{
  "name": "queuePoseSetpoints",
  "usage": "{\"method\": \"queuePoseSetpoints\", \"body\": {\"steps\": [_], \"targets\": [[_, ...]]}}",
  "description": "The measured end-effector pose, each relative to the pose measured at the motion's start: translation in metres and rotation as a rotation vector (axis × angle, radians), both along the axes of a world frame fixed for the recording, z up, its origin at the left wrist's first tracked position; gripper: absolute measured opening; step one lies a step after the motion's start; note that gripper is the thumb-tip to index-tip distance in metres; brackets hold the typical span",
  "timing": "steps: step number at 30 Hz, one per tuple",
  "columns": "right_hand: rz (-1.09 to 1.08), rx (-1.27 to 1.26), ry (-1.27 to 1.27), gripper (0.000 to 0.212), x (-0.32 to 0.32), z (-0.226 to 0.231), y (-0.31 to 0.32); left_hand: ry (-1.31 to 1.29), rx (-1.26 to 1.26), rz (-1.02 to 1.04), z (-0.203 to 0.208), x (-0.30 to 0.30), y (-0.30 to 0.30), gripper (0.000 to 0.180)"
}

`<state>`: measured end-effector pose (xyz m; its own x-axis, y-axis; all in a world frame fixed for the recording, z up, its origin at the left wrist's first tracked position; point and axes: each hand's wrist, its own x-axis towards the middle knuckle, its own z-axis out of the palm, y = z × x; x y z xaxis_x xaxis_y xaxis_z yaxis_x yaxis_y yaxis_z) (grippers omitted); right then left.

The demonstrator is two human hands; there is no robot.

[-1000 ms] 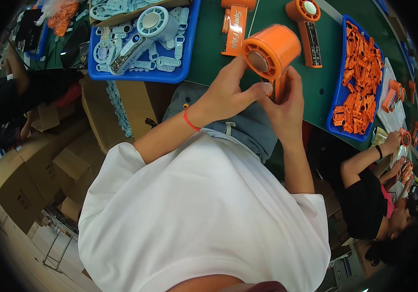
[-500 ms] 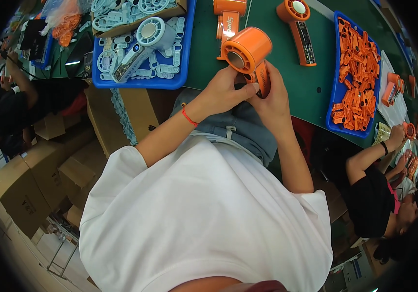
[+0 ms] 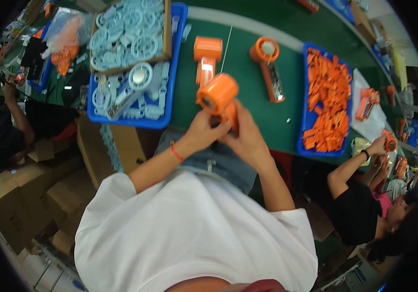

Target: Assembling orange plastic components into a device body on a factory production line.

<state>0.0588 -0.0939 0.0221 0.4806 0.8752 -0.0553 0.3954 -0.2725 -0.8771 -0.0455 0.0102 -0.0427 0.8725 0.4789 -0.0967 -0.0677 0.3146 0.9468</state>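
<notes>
Both of my hands hold one orange handheld fan (image 3: 222, 92) just off the table's near edge, its round head tilted up and its handle between them. My left hand (image 3: 205, 129), with a red cord at the wrist, is closed round the lower left of the handle. From the other side my right hand (image 3: 245, 135) grips the handle, fingers wrapped along it. Beyond them on the table lies a second orange fan (image 3: 208, 51). Further right, another orange fan (image 3: 270, 65) lies with its handle's inner parts exposed.
At left, a blue tray (image 3: 167, 104) holds pale blue parts, a pale blue fan (image 3: 133, 87) and a cardboard box (image 3: 167, 36) of more parts. A second blue tray (image 3: 300, 138) is heaped with orange parts. Cardboard boxes (image 3: 19, 194) stand lower left. Co-workers sit on both sides.
The view has shifted, so the table and trays sit lower in the picture and more of the far side shows. Both hands still hold the fan, with little change of grip.
</notes>
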Motion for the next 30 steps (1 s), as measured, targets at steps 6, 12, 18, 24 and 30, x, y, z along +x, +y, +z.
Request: {"method": "queuePoseSetpoints", "body": {"steps": [6,12,18,24,30], "targets": [[-0.014,-0.092,-0.368,0.039,0.139,0.058,0.048,0.008,0.032,-0.007,-0.002,-0.009,-0.002,0.043],[-0.285,-0.13,-1.04,0.064,0.368,-0.021,0.126,0.085,0.28,0.05,0.007,-0.006,-0.004,0.021],[-0.278,-0.373,-0.964,0.08,0.426,-0.032,0.179,0.224,0.37,-0.015,0.018,-0.013,-0.005,0.031],[-0.272,-0.587,-0.987,0.075,0.415,-0.016,0.179,0.139,0.474,0.11,0.006,-0.007,-0.004,0.03],[-0.392,0.365,-0.838,0.057,0.385,0.042,0.13,0.117,0.086,0.014,0.017,-0.005,0.006,0.029]]}}
